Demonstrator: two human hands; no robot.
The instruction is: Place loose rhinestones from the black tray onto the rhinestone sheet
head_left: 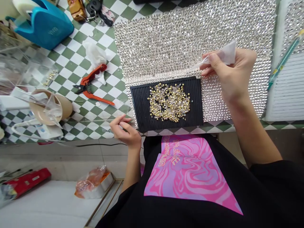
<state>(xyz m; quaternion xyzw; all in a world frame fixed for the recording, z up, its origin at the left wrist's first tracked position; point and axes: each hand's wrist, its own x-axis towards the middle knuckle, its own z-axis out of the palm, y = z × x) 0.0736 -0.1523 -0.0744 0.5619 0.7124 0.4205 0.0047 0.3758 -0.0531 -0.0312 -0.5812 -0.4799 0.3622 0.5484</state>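
Note:
My right hand (234,71) grips a small, translucent plastic bag (226,53) above the rhinestone mat, its narrow end pointing left toward the tray. Below and left of that hand lies a black ridged tray (196,101). A heap of small gold-backed rhinestones (169,103) is spread over the tray's middle. Beside the tray's lower left corner, at the table edge, my left hand (127,129) has its fingers curled in. What those fingers hold, if anything, I cannot make out.
A sparkling rhinestone mat (190,38) covers much of the checkered table. Left are orange-handled pliers (89,87), crumpled tissue (93,52), a blue tape dispenser (47,25), keys (95,8) and a beige cup (65,106). A teal pencil (282,63) lies on the right.

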